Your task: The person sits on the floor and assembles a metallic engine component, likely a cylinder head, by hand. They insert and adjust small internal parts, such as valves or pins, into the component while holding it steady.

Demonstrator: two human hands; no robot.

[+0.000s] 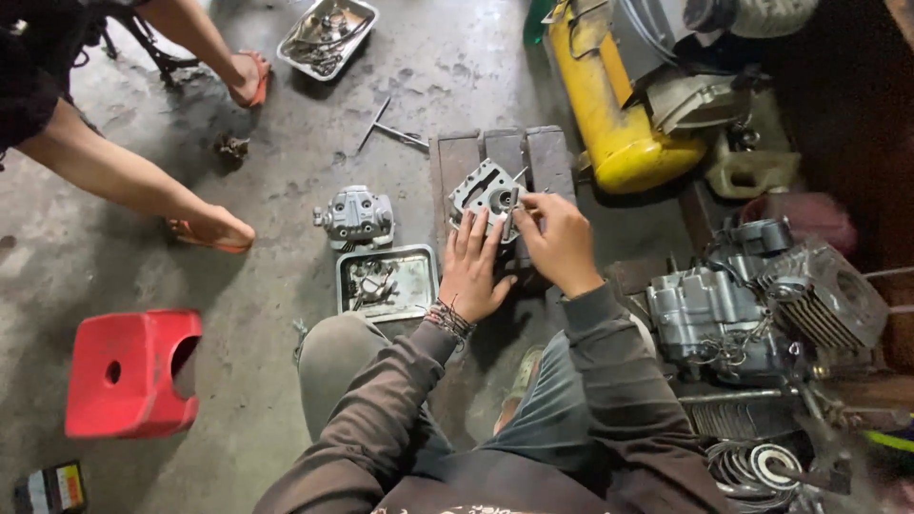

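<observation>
Left hand (473, 269): lies palm down, fingers straight and slightly spread, tips pressed against the near side of the cylinder head (486, 198); wrist wears a braided band; forearm runs up from bottom centre in a brown sleeve.
Right hand (560, 240): curled, knuckles up, fingertips pinched narrow on a small part at the head's right edge; the part itself is too small to make out.
Cylinder head: grey casting, tilted, sits on the wooden block (505, 162), directly ahead of both hands, touching both.
Wooden block: dark slats, on the concrete floor (286, 162), just beyond the person's knees.
Near tray (421, 286): metal, holds small parts, just left of the left hand, on the floor.
Second casting (355, 217): grey, on the floor just above the near tray, left of the block.
T-wrench (386, 128): lies on the floor beyond the block's left corner.
Far tray (328, 38): metal, with loose parts, at top, well apart from the hands.
Engine (724, 309): grey, finned, to the right of the right arm.
Tank (605, 105): yellow, upper right, behind the block.
Stool (129, 371): red, lower left.
Other person: bare legs and sandalled feet (214, 231) at upper left, well apart from the hands.
</observation>
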